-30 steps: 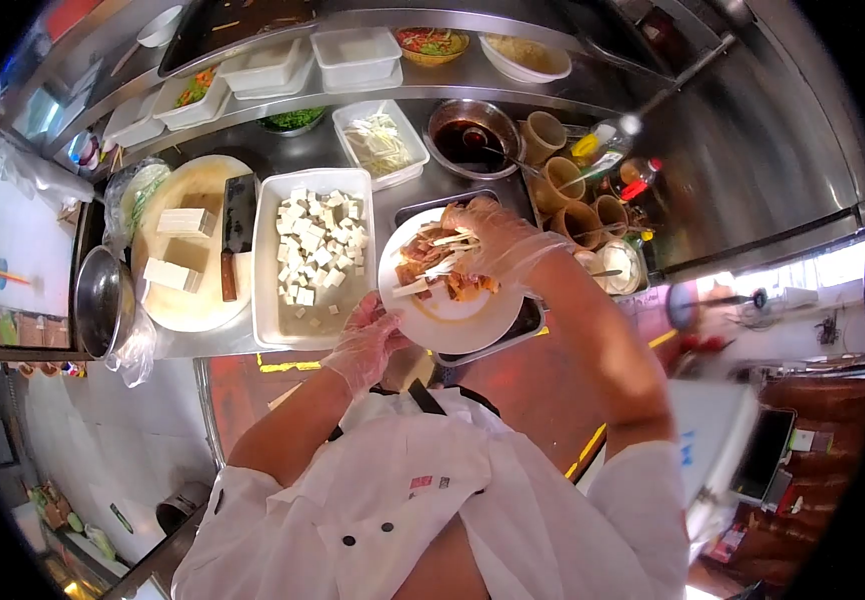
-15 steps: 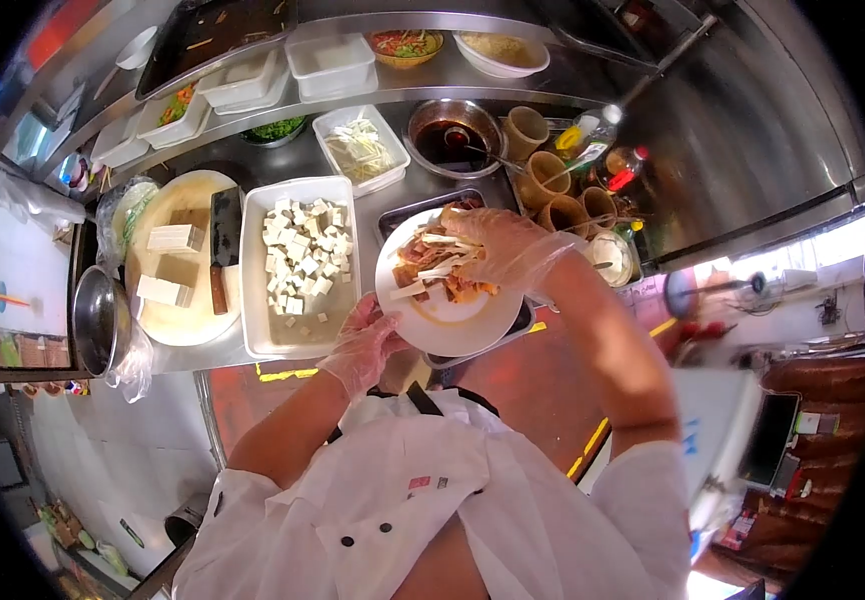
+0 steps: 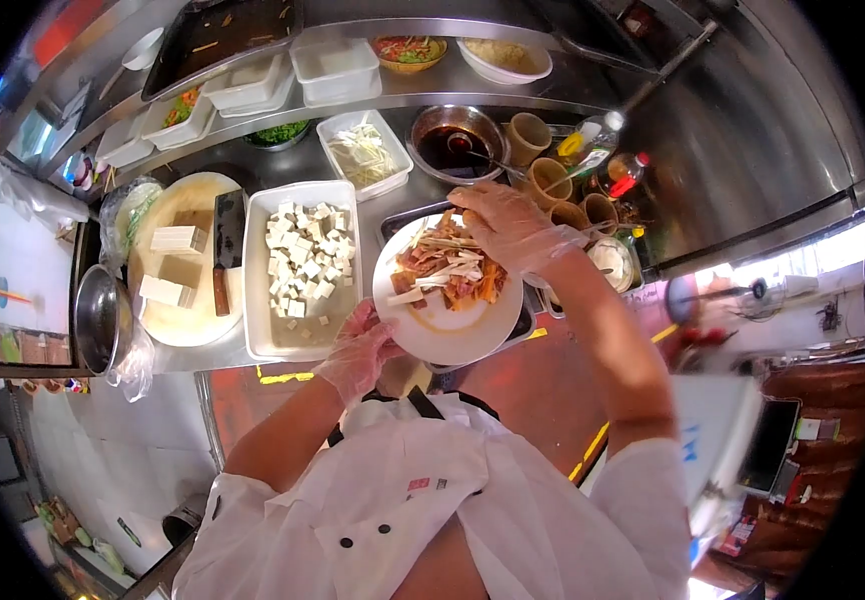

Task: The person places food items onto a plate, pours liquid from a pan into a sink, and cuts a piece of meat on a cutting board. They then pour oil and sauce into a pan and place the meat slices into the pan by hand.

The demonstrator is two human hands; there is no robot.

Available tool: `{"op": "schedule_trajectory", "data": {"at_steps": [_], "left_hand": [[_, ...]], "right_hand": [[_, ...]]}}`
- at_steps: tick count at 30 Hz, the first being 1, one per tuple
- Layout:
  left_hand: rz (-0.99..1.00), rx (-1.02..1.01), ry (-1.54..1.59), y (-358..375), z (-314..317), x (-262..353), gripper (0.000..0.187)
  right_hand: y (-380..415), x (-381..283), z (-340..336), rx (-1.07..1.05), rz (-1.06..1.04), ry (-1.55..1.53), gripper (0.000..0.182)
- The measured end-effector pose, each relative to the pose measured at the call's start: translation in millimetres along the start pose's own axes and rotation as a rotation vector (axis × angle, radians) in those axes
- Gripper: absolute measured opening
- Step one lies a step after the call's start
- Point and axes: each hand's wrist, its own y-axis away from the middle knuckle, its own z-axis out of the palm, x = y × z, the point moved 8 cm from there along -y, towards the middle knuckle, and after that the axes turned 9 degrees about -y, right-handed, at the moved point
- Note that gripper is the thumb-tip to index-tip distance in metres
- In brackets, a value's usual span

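Observation:
A white plate (image 3: pixel 453 335) bears a heap of brown meat strips and pale slivers (image 3: pixel 451 265). My left hand (image 3: pixel 361 350), in a clear plastic glove, grips the plate's left rim. Over the plate's upper right edge is my right hand (image 3: pixel 508 228), also gloved, its fingers bent down at the far side of the heap; whether they pinch any food is hidden. Beneath the plate, a dark tray (image 3: pixel 408 218) partly shows. Left of the plate stands a white tub (image 3: pixel 288 335) with white cubes (image 3: pixel 303 250).
A cleaver (image 3: pixel 227 235) lies on the round board (image 3: pixel 188 325) beside white blocks (image 3: pixel 166 291). Behind the plate are a bowl of dark sauce (image 3: pixel 443 140) and a tub of pale strips (image 3: pixel 361 150). Bottles (image 3: pixel 593 140) and brown cups (image 3: pixel 529 135) stand at the right.
My right hand has moved up and back from the middle of the heap towards the plate's far edge, uncovering more of the food. My left hand still holds the plate.

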Motion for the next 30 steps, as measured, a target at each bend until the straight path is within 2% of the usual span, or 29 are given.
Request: {"op": "schedule_trajectory", "data": {"at_steps": [4,6,13,16,18,19,21,22,24,27,28,30], "left_hand": [[-0.039,0.015,0.003,5,2,2,0.038],[-0.050,0.025,-0.006,4,0,-2,0.038],[-0.023,0.015,0.025,5,-4,-2,0.044],[-0.019,0.030,0.031,5,-9,-5,0.045],[-0.039,0.033,0.024,5,-7,-4,0.040],[-0.039,0.033,0.024,4,-8,-5,0.040],[-0.006,0.003,0.045,1,-10,-7,0.046],[-0.011,0.000,0.040,1,-10,-7,0.046],[-0.026,-0.019,0.036,-1,-6,-6,0.046],[-0.025,-0.019,0.041,-1,3,-3,0.046],[-0.029,-0.020,0.037,-2,5,-4,0.046],[-0.013,-0.035,0.023,-4,10,-3,0.046]], "right_hand": [[-9,-3,14,-0.096,0.004,0.062,0.032],[-12,7,31,-0.272,0.046,0.199,0.031],[0,4,35,-0.415,0.118,0.320,0.029],[8,3,31,-0.399,0.079,0.313,0.029],[8,-2,11,-0.203,0.124,0.159,0.029],[9,-2,13,-0.203,0.125,0.159,0.029],[9,-11,5,0.024,0.045,0.119,0.031],[11,-9,14,0.028,0.051,0.117,0.031],[14,-23,27,0.091,-0.103,0.078,0.033],[15,-37,35,0.090,-0.146,0.056,0.036],[17,-46,38,0.068,-0.203,0.227,0.033],[15,-39,45,0.080,-0.161,0.192,0.032]]}}
